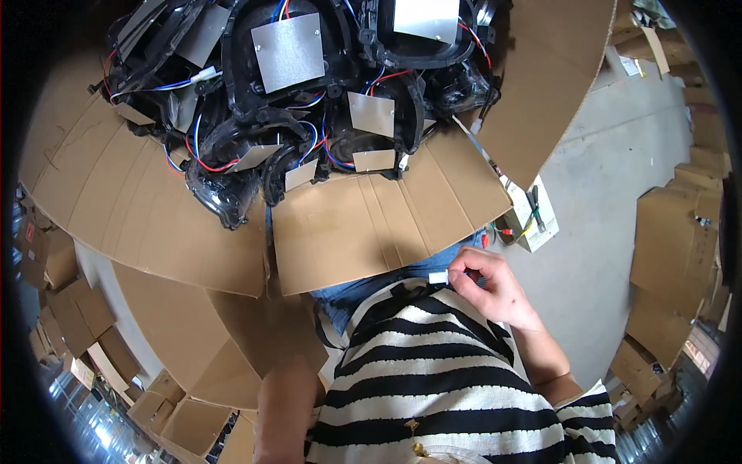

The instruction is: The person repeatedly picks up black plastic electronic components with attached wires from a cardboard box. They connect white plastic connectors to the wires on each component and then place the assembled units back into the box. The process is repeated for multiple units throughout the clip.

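My right hand [493,288] is in front of my body, its thumb and bent fingers pinching a small white plug connector [439,277]. Any wire on the connector is hard to make out. My left forearm [287,410] rises from the lower edge toward a shadowed cardboard flap, and the left hand's fingers are lost in shadow and blur there. Ahead of me, black lamp housings [232,174] with clear covers are heaped on cardboard [371,232]. Flat silver plates [287,52] and red, white and blue wires are on them.
A white box [537,216] with coloured leads and clips stands on the floor to the right, and a cable [479,147] runs from it toward the lamps. Cardboard boxes [672,240] line the right side. More open cartons [185,421] lie at the lower left.
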Action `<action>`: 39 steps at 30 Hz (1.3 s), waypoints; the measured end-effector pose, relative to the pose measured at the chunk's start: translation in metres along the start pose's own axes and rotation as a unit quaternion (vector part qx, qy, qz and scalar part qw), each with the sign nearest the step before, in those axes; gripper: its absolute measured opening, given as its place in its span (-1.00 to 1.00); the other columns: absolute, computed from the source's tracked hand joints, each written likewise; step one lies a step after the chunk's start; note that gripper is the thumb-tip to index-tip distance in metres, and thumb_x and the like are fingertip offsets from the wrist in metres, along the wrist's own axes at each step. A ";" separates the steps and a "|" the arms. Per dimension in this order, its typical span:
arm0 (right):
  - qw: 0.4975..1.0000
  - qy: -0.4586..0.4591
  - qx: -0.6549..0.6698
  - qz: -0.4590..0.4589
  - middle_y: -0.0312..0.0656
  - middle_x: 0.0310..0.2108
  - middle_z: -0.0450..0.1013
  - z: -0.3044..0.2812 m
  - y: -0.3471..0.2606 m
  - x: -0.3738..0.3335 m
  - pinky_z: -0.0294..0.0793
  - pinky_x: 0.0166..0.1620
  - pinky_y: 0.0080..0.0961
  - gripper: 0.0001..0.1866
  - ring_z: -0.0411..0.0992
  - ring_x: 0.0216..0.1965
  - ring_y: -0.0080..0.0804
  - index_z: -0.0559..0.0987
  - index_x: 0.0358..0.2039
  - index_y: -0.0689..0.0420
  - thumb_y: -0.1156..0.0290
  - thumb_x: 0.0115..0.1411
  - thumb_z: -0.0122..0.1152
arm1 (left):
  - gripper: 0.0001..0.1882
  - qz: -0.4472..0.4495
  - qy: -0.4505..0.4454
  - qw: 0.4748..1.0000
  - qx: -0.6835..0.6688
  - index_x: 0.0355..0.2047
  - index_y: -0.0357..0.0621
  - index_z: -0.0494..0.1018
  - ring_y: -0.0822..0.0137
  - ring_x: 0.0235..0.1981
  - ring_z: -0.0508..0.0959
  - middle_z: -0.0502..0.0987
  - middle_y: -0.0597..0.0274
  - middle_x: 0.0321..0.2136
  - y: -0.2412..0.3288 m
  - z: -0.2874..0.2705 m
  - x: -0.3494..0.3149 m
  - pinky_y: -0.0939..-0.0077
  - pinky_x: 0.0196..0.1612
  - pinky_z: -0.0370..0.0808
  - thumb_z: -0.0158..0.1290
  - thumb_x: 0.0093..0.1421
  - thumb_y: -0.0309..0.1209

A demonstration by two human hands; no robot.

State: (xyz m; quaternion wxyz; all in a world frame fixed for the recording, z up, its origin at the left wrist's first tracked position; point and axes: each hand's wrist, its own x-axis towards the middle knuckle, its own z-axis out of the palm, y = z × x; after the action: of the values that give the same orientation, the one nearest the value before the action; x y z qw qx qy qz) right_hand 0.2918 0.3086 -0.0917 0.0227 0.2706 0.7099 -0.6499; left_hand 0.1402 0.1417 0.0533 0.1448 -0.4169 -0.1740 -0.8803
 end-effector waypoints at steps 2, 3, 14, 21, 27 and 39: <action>1.000 0.003 0.002 -0.006 -0.25 -0.59 0.31 0.000 0.001 0.001 0.20 -0.55 -0.66 -0.95 0.27 -0.60 -0.53 0.41 -0.53 0.24 0.54 -0.03 -0.01 | -0.52 0.094 0.005 0.948 0.305 -0.10 -0.29 0.25 0.25 -0.15 0.32 0.31 0.15 -0.15 -0.022 -0.001 0.001 0.51 -0.13 0.33 -0.04 0.07 -0.20; 1.000 0.026 0.014 0.002 -0.25 -0.60 0.30 -0.003 0.008 0.001 0.19 -0.55 -0.66 -0.95 0.26 -0.60 -0.54 0.41 -0.53 0.24 0.54 -0.02 -0.01 | -0.56 -0.019 0.057 0.966 0.252 -0.09 -0.26 0.25 0.27 -0.19 0.33 0.33 0.16 -0.16 -0.022 -0.014 -0.008 0.50 -0.17 0.35 -0.10 0.11 -0.21; 0.999 0.039 -0.015 0.001 -0.26 -0.64 0.27 -0.008 0.007 0.001 0.14 -0.58 -0.64 -0.93 0.18 -0.65 -0.56 0.42 -0.56 0.24 0.51 -0.02 0.01 | -0.68 -0.731 0.284 0.560 0.267 -0.15 -0.21 0.27 0.55 -0.57 0.31 0.39 0.30 -0.39 -0.140 -0.195 -0.221 0.70 -0.51 0.26 -0.02 0.09 -0.39; 0.999 0.028 -0.013 0.013 -0.25 -0.64 0.28 -0.004 0.009 -0.001 0.14 -0.58 -0.63 -0.92 0.19 -0.66 -0.54 0.42 -0.57 0.24 0.50 -0.02 0.01 | -0.80 -0.651 0.304 0.611 0.332 -0.31 -0.07 0.39 0.63 -0.54 0.34 0.41 0.46 -0.49 -0.168 -0.196 -0.254 0.79 -0.47 0.26 0.05 0.02 -0.38; 1.000 0.023 -0.021 0.002 -0.25 -0.65 0.27 -0.006 0.006 0.003 0.14 -0.58 -0.61 -0.91 0.18 -0.66 -0.53 0.42 -0.57 0.24 0.50 -0.01 0.02 | -0.86 -0.569 0.040 0.638 0.517 -0.42 -0.27 0.44 0.51 -0.30 0.40 0.45 0.26 -0.37 -0.143 -0.173 -0.229 0.67 -0.22 0.30 -0.04 0.09 -0.44; 0.999 -0.016 -0.035 -0.027 -0.22 -0.64 0.30 -0.001 0.000 0.008 0.19 -0.57 -0.59 -0.95 0.25 -0.64 -0.45 0.41 -0.57 0.24 0.54 -0.04 0.00 | -0.78 -0.621 -0.014 0.722 0.303 -0.18 -0.31 0.23 0.58 -0.66 0.26 0.38 0.23 -0.57 -0.074 -0.104 -0.128 0.73 -0.55 0.25 -0.28 0.20 -0.46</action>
State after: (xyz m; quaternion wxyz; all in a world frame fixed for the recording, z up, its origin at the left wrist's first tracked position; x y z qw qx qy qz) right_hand 0.2850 0.3122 -0.0944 0.0255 0.2397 0.7388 -0.6293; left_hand 0.1179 0.1778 -0.1224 -0.3184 -0.1611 -0.6535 -0.6675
